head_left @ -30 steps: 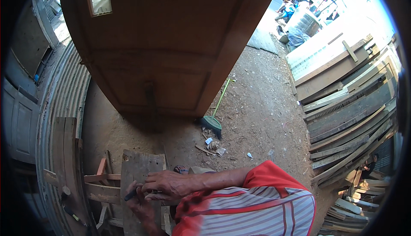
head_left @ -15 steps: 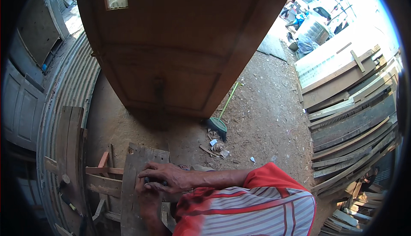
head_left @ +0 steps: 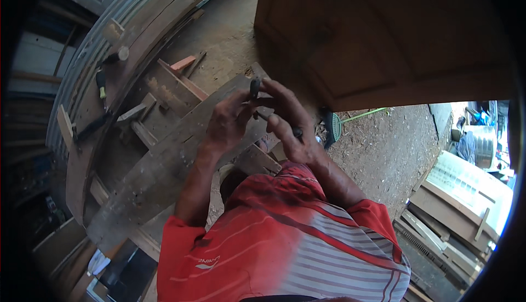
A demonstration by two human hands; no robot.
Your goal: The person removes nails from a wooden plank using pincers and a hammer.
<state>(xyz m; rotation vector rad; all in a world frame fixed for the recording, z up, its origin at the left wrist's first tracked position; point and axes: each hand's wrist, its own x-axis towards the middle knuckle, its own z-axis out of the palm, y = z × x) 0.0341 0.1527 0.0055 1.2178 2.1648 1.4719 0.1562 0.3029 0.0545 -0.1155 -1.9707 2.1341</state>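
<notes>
My left hand point(head_left: 226, 121) is closed, its fingertips pinching a small dark rounded piece point(head_left: 255, 87) that sticks up between the two hands. Close beside it, my right hand point(head_left: 293, 124) curls with its fingertips near the same piece. A dark end point(head_left: 297, 132) shows at the right palm, and a thin dark bit lies by the thumb; I cannot make out what that hand holds. Both hands are above a worn grey wooden plank bench point(head_left: 181, 143).
On the beam at left lie a yellow-and-black handled tool point(head_left: 101, 83) and a mallet-like head point(head_left: 121, 53). A large brown wooden panel door point(head_left: 383, 39) stands ahead, a green broom point(head_left: 333, 129) by its foot. Stacked boards point(head_left: 438, 231) line the right.
My view has turned, so the bench and door now appear shifted and tilted. Both hands have risen off the plank and come together around the small dark piece.
</notes>
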